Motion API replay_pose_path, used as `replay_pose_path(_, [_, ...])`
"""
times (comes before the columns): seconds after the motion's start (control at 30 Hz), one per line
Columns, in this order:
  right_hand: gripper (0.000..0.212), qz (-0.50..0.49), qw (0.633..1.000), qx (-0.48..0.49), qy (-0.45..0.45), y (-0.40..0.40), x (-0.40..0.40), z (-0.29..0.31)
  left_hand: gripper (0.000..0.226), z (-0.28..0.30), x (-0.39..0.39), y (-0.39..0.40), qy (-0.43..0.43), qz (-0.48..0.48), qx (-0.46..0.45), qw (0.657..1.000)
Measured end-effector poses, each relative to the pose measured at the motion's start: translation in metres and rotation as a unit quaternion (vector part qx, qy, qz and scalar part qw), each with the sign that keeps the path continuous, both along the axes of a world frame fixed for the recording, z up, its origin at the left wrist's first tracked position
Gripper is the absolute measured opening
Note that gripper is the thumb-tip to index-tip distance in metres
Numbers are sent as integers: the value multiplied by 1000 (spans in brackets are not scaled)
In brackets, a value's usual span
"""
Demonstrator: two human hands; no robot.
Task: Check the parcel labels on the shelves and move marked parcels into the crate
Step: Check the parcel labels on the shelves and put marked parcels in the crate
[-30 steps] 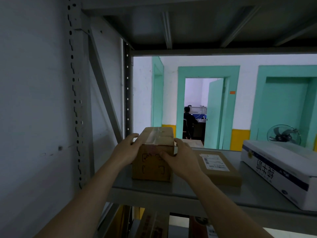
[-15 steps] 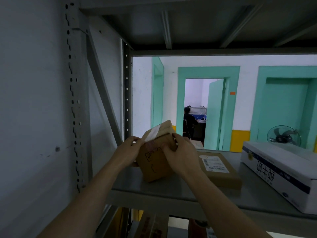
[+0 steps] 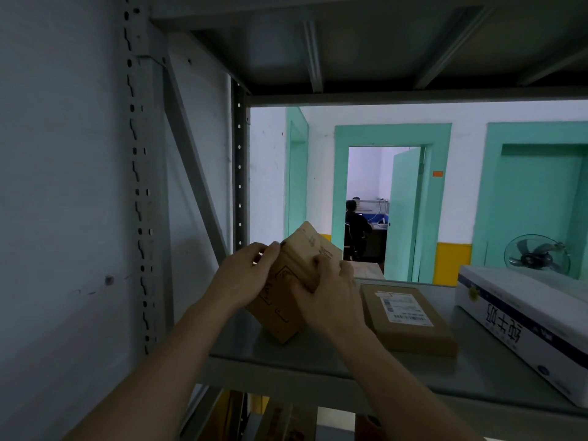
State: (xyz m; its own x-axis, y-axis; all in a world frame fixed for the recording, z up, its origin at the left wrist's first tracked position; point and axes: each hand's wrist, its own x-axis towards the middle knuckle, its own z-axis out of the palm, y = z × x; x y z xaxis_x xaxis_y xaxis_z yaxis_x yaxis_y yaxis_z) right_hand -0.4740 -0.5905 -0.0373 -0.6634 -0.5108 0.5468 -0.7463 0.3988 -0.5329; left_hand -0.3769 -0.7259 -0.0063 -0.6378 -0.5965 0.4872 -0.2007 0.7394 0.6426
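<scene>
Head view: left hand [image 3: 246,276] and right hand [image 3: 327,296] both grip the small brown parcel [image 3: 288,292], tilted on one bottom edge near the shelf's [image 3: 318,374] front-left corner. Risk: a loosened grip lets it slide off the front edge.

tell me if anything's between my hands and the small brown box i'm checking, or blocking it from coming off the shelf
Nothing visible. Both the left hand and right hand already grip the small cardboard box, tilted on its lower corner on the shelf. The flat labelled parcel lies beside it to the right, not in front. No crate is in view.
</scene>
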Motion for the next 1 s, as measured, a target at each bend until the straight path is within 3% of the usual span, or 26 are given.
replay_pose_path(0.1, [70, 16, 999, 2, -44, -3, 0, -2, 73, 2, -2, 0, -23, 33, -5, 999])
replay_pose_path(0.2, [69, 27, 999, 10, -33, -6, -1, 5, 81, 2, -3, -3, -44, 48, -8, 998])
replay_pose_path(0.43, [73, 31, 999, 11, -5, 1, -7, 9, 60, -10, -2, -9, -57, 34, 56, 996])
replay_pose_path(0.67, [69, 34, 996, -7, -86, 3, -11, -1, 43, -14, -2, -14, -8, -5, 101, 995])
replay_pose_path(0.83, [62, 30, 998, -12, -61, 4, -12, 4, 45, -15, -6, -13, -13, -9, 91, 996])
replay_pose_path(1.0, [61, 13, 999, -36, -10, 4, -16, 14, 32, -13, -8, -14, 4, -27, 127, 992])
